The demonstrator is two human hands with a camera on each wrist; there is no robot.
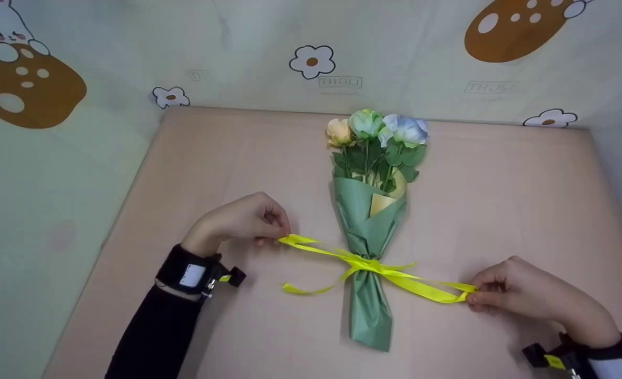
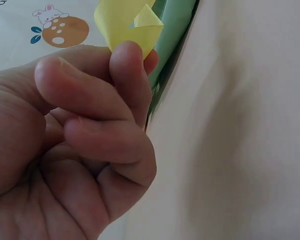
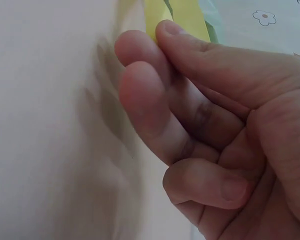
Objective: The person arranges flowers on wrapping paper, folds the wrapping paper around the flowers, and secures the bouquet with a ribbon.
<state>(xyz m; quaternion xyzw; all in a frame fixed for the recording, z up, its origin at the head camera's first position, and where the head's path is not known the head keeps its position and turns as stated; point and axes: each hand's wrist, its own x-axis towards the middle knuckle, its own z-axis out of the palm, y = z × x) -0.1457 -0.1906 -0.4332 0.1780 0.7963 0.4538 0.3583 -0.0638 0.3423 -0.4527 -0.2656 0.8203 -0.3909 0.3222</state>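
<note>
A bouquet wrapped in green paper [image 1: 366,226] lies on the table, its peach, pale green and blue flowers [image 1: 366,125] toward the far edge. Around its narrow waist a yellow ribbon [image 1: 421,288] is tied, with a knot at the front and loops or ends reaching to both sides. My left hand [image 1: 247,217] pinches the ribbon's left part between thumb and finger. On the other side, my right hand [image 1: 521,289] pinches the right part, also at the fingertips. Both wrist views show the yellow ribbon [image 2: 127,25] at the fingertips; the remaining fingers curl loosely.
The pinkish tabletop [image 1: 226,147] extends around the bouquet. Behind and left of it is a pale covering [image 1: 116,152] printed with flowers and rabbits. One loose ribbon tail [image 1: 305,290] lies left of the wrapped stems. Each wrist wears a black strap with a small camera.
</note>
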